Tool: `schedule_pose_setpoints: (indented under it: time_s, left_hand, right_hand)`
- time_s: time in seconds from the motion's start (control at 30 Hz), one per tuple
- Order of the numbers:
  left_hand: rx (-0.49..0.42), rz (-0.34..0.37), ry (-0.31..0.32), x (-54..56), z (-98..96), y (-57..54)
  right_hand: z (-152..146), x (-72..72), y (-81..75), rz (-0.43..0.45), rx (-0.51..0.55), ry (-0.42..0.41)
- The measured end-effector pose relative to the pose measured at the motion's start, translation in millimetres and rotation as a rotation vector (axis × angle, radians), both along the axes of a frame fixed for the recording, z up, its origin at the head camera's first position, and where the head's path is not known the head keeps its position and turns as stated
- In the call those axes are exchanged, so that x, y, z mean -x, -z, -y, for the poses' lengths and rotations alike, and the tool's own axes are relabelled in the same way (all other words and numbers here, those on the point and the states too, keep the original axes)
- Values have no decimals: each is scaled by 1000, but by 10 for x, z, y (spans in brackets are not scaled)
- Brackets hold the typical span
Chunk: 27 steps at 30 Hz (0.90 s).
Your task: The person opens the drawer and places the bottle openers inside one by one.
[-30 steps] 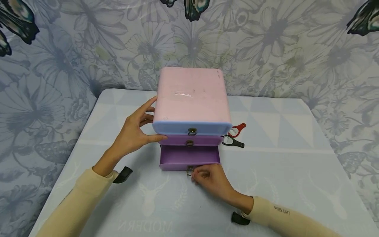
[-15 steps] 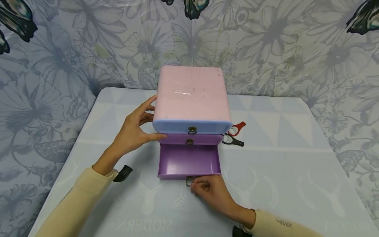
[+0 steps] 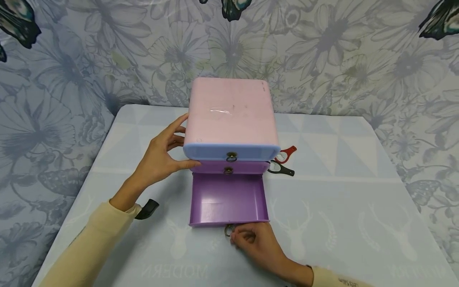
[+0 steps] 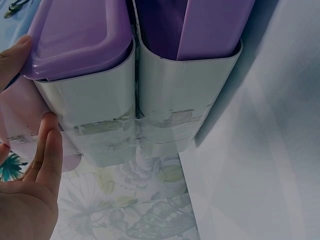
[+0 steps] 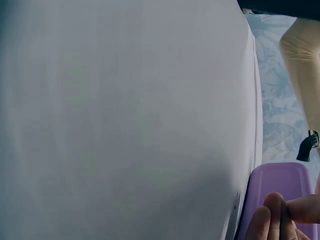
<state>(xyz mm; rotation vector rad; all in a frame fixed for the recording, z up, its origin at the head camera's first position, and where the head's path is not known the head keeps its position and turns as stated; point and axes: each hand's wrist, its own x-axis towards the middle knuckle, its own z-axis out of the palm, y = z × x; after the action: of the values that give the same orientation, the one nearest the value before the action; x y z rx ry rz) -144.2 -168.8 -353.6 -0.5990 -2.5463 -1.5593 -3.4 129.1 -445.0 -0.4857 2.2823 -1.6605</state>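
Observation:
A small drawer unit with a pink top stands on the table. Its top drawer front is blue, and the purple middle drawer is closed. The purple bottom drawer is pulled far out, with nothing inside. My left hand braces the unit's left side, thumb on the middle drawer's front corner and extended fingers along the wall. In the left wrist view, those fingers press the side. My right hand pinches the bottom drawer's ring pull, its fingers curled at the front edge.
Beside the unit's right side lie a red looped handle and a black looped handle, like scissors, partly hidden by the unit. The pale patterned table extends to both sides. A floral backdrop rises behind.
The right hand has drawn the bottom drawer steadily outward towards the person, exposing more of its floor. The left hand stays braced on the unit.

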Motion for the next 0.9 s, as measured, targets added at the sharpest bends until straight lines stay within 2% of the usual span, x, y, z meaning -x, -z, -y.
schedule_pose_setpoints:
  time_s: [0.23,0.53,0.7,0.9]
  left_hand:
    - [0,2,3,0,-6,-4]
    - [4,11,-6,-2,8,3]
    - [5,11,-5,-9,5,1]
    - [5,6,-3,-7,4,5]
  right_hand:
    - [26,-69,-8,-20,17,7]
    - [8,-105,-3,4,-5,-21]
    - [-43,-115,-122,-6,-57,-30]
    - [-146,-85,-345,-22,-44,-39]
